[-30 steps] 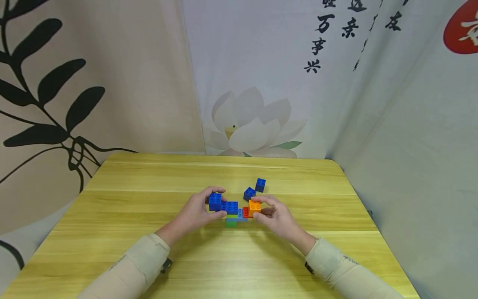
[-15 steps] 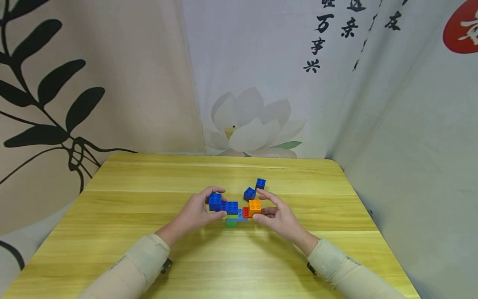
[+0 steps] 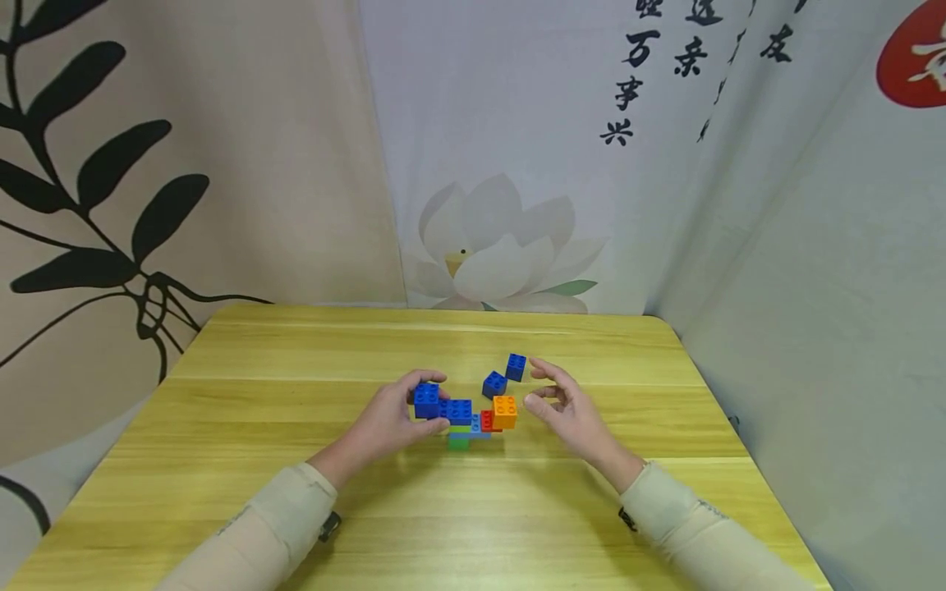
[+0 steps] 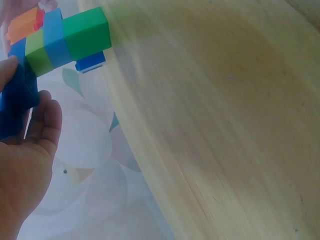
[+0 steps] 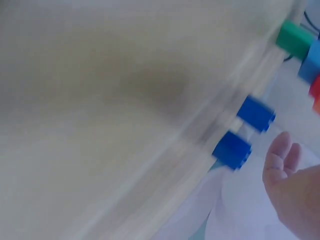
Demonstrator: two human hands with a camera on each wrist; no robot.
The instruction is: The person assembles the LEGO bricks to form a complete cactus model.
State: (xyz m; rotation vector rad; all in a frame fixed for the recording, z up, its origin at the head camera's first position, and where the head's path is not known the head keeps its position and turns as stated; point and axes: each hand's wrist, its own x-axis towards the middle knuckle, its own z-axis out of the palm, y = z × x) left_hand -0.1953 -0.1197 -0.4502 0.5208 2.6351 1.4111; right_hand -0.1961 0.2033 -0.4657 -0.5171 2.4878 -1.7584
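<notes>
My left hand grips the blue end of a joined block build, thumb in front and fingers behind. The build has blue blocks at its left, a lime and a light blue block in the middle, a green block at the bottom, and a red and an orange block at its right. To the right of the orange block my right hand holds nothing, its fingers loosely bent and apart. Just left of its fingertips are two loose blue blocks.
The two loose blue blocks stand close together on the wooden table, behind the build. A curtain with printed leaves, a flower and writing hangs beyond the table's back edge, and pale cloth hangs along the right side.
My right hand has let go of the orange block and moved right and away from it, toward the level of the loose blue blocks. The left hand and the build have stayed in place.
</notes>
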